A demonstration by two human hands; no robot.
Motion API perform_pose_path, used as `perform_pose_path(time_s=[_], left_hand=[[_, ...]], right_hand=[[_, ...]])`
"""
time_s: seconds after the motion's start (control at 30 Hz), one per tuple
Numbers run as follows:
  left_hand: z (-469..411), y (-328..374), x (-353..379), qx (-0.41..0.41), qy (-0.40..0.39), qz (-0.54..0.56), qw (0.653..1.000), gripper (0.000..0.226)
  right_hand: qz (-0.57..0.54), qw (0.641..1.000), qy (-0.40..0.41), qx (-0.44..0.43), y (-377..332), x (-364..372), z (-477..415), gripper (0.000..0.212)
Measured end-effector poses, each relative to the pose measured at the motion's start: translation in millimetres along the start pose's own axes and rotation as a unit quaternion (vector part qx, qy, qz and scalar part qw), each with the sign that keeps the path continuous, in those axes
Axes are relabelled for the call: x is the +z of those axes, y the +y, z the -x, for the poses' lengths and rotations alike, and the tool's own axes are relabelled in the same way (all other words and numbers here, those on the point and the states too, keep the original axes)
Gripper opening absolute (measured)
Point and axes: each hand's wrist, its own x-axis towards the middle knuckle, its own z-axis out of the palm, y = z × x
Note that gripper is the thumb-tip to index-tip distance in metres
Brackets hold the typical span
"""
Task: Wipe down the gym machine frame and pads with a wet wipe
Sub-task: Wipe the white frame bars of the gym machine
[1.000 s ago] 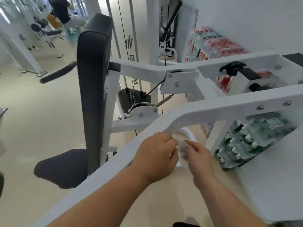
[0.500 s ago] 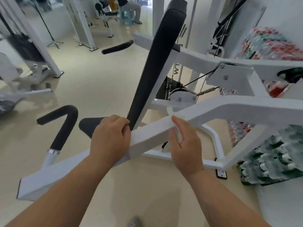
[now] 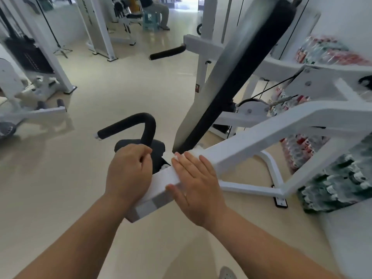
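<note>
The right hand [image 3: 198,182] lies flat on the top face of the white frame arm [image 3: 261,135], fingers straight and close together, thumb down on the near side face. It grips nothing and seems to press the wet wipe [image 3: 198,149] against the paint. The wipe is almost wholly hidden under the palm, with only a pale ragged edge showing just past the fingertips, hard to tell from the white metal. The left hand [image 3: 128,172] sits at the arm's near end with its fingers curled over the far edge, apparently holding the arm steady. To do this stroke well, I would keep that brace firm, since the arm looks like a moving part that could swing under pressure. Draw the flat palm along the length in long overlapping passes, then fold the wipe round the edge so that the side faces and underside get covered, not just the top. A fresh fold of the wipe is probably wise before going to the tall black back pad [image 3: 241,77], the seat pad [image 3: 159,147] and the foam handle [image 3: 141,121]. No writing can be read. The packs of bottles [image 3: 332,178] at the right carry red and green labels smeared by blur, a small dark sticker [image 3: 198,88] on the upright is too small to make out, and the grey lettering on a far column [image 3: 88,19] is 1 more illegible mark
</note>
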Motion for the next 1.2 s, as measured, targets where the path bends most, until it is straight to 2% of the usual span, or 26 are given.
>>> perform_pose_path(time_s=[0.13, 0.23, 0.3, 0.53, 0.7, 0.83, 1.0, 1.2], left_hand=[[-6, -49, -30, 0.03, -0.095, -0.025, 0.995, 0.025], [-2, -69, -39, 0.021, -0.19, 0.041, 0.981, 0.027], [3, -79, -44, 0.016, -0.226, 0.071, 0.971, 0.029], [2, -104, -77, 0.003, -0.179, 0.044, 0.983, 0.034], [-15, -119, -90, -0.005, -0.176, 0.04, 0.983, 0.035], [-44, -135, -87, 0.021, -0.182, 0.048, 0.982, 0.036], [-97, -160, -72, 0.121, -0.202, 0.064, 0.97, 0.039], [-161, -209, -73, 0.178, -0.312, 0.088, 0.929, 0.039]], right_hand=[[0.01, 0.999, 0.016, 0.041, -66, 20, 4, 0.063], [0.012, 0.997, 0.011, 0.074, -101, 30, 8, 0.061], [0.018, 0.996, 0.008, 0.083, -118, 34, 9, 0.06], [0.051, 0.997, 0.062, -0.003, -144, 51, 10, 0.049], [0.042, 0.994, 0.105, -0.011, -152, 49, -15, 0.042], [-0.011, 0.988, 0.123, 0.096, -165, 42, -44, 0.048], [-0.078, 0.931, 0.179, 0.307, -170, 39, -87, 0.04], [-0.082, 0.881, 0.229, 0.405, -207, 56, -154, 0.04]])
